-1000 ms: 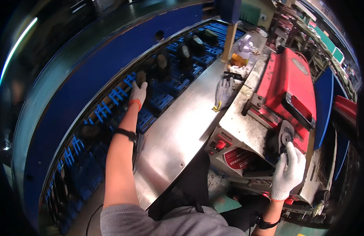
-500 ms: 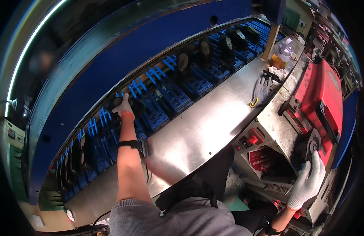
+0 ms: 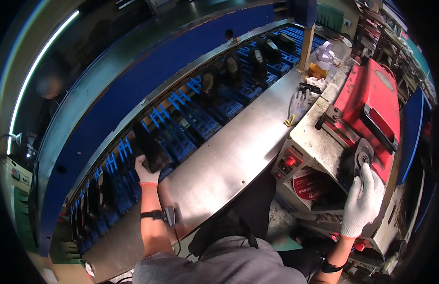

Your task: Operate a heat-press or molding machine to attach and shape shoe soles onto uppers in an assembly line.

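Note:
My left hand (image 3: 147,171), in a white glove, is closed round the near end of a long black shoe-like piece (image 3: 150,147). This piece lies tilted over the blue slatted rack (image 3: 181,146); the fingertips are partly hidden. Far to the right, my gloved right hand (image 3: 364,201) grips a dark piece with a grey oval face and round centre (image 3: 363,156), beside the red machine (image 3: 378,104). Several black shoe-like pieces with greyish oval undersides, one of them a black piece (image 3: 232,66), rest farther along the rack.
A metal ledge (image 3: 219,165) runs between me and the rack. Grey gloves (image 3: 299,104) and a bottle of amber liquid (image 3: 320,66) sit at its far end. A red switch (image 3: 289,162) is on the machine's base. A blurred person (image 3: 51,87) stands at far left.
My left hand has come nearer to me with the black shoe-like piece, which now shows more fully. My right hand keeps its grip on the dark oval-faced piece. The whole view has shifted slightly.

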The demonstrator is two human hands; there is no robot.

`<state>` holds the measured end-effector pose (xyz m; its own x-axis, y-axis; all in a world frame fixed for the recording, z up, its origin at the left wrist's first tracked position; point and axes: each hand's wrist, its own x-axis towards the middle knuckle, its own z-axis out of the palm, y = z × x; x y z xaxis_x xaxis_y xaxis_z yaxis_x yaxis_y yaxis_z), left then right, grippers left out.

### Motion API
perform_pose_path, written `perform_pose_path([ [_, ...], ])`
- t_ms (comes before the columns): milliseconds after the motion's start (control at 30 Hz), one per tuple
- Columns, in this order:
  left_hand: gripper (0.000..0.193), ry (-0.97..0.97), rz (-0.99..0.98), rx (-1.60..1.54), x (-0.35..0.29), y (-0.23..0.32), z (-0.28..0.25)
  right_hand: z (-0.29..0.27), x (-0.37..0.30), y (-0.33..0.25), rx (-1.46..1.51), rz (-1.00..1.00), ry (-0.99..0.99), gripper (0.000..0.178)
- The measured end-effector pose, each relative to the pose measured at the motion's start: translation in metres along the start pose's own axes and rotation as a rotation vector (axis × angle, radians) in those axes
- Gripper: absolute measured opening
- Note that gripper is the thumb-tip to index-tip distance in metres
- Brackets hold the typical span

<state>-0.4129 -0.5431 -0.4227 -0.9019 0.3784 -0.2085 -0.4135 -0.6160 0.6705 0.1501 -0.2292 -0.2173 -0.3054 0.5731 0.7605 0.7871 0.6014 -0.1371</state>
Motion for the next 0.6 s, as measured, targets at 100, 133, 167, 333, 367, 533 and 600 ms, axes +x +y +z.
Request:
perform_pose_path([
  [100, 0.063, -0.164, -0.141, -0.004, -0.044, -0.016, 0.036, 0.005, -0.003, 0.0, 0.089, -0.004, -0.009, 0.039],
  [133, 0.072, -0.305, -0.232, 0.009, -0.061, -0.023, 0.065, 0.006, -0.007, 0.001, 0.14, 0.01, -0.01, 0.039],
  [167, 0.084, -0.452, -0.378, -0.097, -0.073, -0.034, 0.094, -0.009, -0.01, 0.002, 0.176, 0.001, 0.004, 0.038],
  [333, 0.104, -0.689, -0.567, -0.083, -0.149, -0.087, 0.204, -0.023, -0.011, -0.021, 0.584, -0.102, -0.15, 0.04],
  [367, 0.103, -0.751, -0.623, -0.052, -0.158, -0.101, 0.216, -0.024, -0.017, -0.025, 0.665, -0.139, -0.184, 0.049],
  [533, 0.099, -1.056, -0.989, -0.138, -0.269, -0.146, 0.311, -0.067, -0.039, -0.034, 1.184, 0.21, -0.595, 0.13],
  [600, 0.101, -1.091, -1.056, -0.08, -0.323, -0.153, 0.347, -0.102, -0.046, -0.014, 0.998, 0.336, -0.521, 0.126],
])
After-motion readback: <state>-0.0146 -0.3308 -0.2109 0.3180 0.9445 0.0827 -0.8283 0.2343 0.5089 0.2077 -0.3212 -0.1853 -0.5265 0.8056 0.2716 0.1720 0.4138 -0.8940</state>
